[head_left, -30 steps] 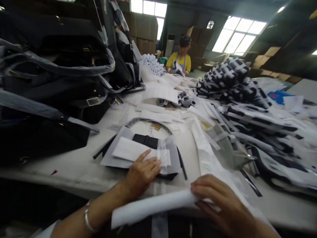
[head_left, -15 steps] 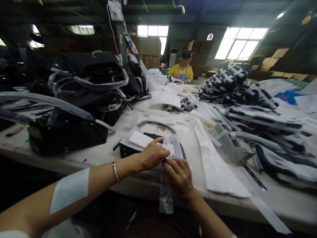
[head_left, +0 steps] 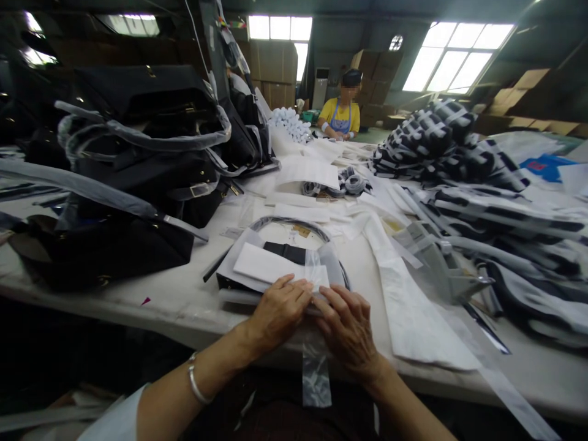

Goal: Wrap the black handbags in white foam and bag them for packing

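Observation:
A black item wrapped in white padding (head_left: 261, 262) lies near the table's front edge, with a dark looped strap (head_left: 298, 222) behind it. My left hand (head_left: 281, 309) has its fingers bent together over the padding's front edge. Close beside it, my right hand (head_left: 348, 324) curls its fingers at the same edge. A clear plastic strip (head_left: 316, 373) runs over the padding, passes under the fingertips and hangs below the table edge. Both hands appear to pinch this strip where it crosses the edge.
Black bags (head_left: 105, 245) with wrapped handles are piled at the left. A grey tape dispenser (head_left: 436, 263) stands at the right beside white sheets (head_left: 413, 312) and stacked wrapped straps (head_left: 505, 214). Across the table, a person in yellow (head_left: 342, 116) works.
My left hand has moved down from the top of the padding to its front edge, its index finger no longer stretched out. The view has shifted slightly.

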`<state>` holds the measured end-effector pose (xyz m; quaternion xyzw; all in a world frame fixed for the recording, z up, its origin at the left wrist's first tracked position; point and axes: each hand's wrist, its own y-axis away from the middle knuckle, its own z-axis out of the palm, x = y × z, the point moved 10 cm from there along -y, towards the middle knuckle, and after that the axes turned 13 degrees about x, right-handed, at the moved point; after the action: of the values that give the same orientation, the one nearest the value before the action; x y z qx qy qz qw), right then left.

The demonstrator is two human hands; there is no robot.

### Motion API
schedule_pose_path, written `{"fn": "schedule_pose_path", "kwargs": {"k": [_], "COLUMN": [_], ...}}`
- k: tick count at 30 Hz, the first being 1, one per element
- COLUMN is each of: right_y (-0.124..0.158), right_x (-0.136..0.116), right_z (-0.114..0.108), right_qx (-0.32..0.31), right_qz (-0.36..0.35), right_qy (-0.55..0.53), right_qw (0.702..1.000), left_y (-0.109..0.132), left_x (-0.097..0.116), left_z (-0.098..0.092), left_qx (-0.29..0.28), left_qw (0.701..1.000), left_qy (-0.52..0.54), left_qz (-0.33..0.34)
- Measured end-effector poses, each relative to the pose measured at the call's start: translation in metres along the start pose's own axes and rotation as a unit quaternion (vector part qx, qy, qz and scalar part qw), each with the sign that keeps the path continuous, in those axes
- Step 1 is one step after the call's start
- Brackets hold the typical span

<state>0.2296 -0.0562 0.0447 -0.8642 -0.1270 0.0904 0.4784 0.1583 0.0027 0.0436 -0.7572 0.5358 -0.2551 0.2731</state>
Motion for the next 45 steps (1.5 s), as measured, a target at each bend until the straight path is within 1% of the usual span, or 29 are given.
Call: {"fn": "schedule_pose_path", "kwargs": {"k": [2,5,8,10,12,14,17,20,23,25,27,28,30,32,34,36,38,41,43,45], "right_y": [-0.007,-0.014,-0.017,-0.017,-0.016,-0.014,-0.008,-0.004,-0.004,-0.002,0.003,0.008,0.024,0.040,0.047,0.044,0.036,0.019,0.009,0.001], "right_x": [0.006,0.015,0.025,0.033,0.038,0.043,0.047,0.046,0.047,0.048,0.043,0.036,0.014,-0.006,-0.017,-0.023,-0.029,-0.035,-0.035,-0.036], "right_z": [0.001,0.008,0.016,0.020,0.024,0.026,0.029,0.030,0.026,0.015,-0.002,-0.011,-0.022,-0.024,-0.018,-0.009,-0.003,-0.005,-0.008,-0.010], "right_qx": [-0.040,-0.121,-0.178,-0.192,-0.183,-0.158,-0.114,-0.089,-0.094,-0.106,-0.120,-0.131,-0.158,-0.170,-0.154,-0.125,-0.096,-0.061,-0.054,-0.063], "right_qz": [0.003,0.012,0.025,0.035,0.047,0.067,0.104,0.118,0.117,0.110,0.073,0.039,-0.049,-0.109,-0.113,-0.089,-0.077,-0.068,-0.043,-0.017], "right_qy": [0.001,-0.045,-0.085,-0.110,-0.138,-0.148,-0.137,-0.131,-0.144,-0.151,-0.145,-0.138,-0.120,-0.094,-0.064,-0.055,-0.080,-0.144,-0.194,-0.244], "right_qw": [0.999,0.992,0.980,0.975,0.972,0.974,0.978,0.980,0.978,0.977,0.979,0.981,0.979,0.975,0.980,0.987,0.989,0.985,0.979,0.967], "left_y": [0.004,0.007,0.005,0.004,0.003,0.003,0.003,0.001,-0.001,-0.001,0.001,0.002,0.003,0.005,0.005,0.006,0.007,0.009,0.010,0.011], "left_x": [0.001,-0.001,-0.005,-0.006,-0.007,-0.009,-0.009,-0.007,-0.003,-0.001,0.000,0.000,0.000,0.002,0.002,0.002,0.002,0.001,0.001,0.001], "left_z": [0.000,0.000,-0.001,0.001,0.002,0.003,0.003,0.002,0.000,-0.001,-0.003,-0.003,-0.002,-0.002,-0.003,-0.003,-0.002,0.000,0.000,-0.001], "left_qx": [0.034,0.051,0.038,0.015,-0.001,0.001,0.024,0.052,0.066,0.074,0.082,0.084,0.086,0.091,0.096,0.097,0.096,0.096,0.103,0.111], "left_qw": [0.999,0.998,0.998,0.998,0.998,0.998,0.998,0.998,0.998,0.997,0.997,0.996,0.996,0.996,0.995,0.995,0.995,0.995,0.995,0.994], "left_qy": [0.004,0.008,0.024,0.042,0.051,0.048,0.033,0.016,0.004,-0.002,-0.003,-0.002,0.002,0.005,0.008,0.012,0.015,0.012,0.009,0.005], "left_qz": [-0.010,-0.026,-0.038,-0.040,-0.044,-0.050,-0.054,-0.041,-0.010,0.004,0.006,0.004,0.002,0.003,0.004,0.004,0.003,-0.001,0.000,-0.001]}}
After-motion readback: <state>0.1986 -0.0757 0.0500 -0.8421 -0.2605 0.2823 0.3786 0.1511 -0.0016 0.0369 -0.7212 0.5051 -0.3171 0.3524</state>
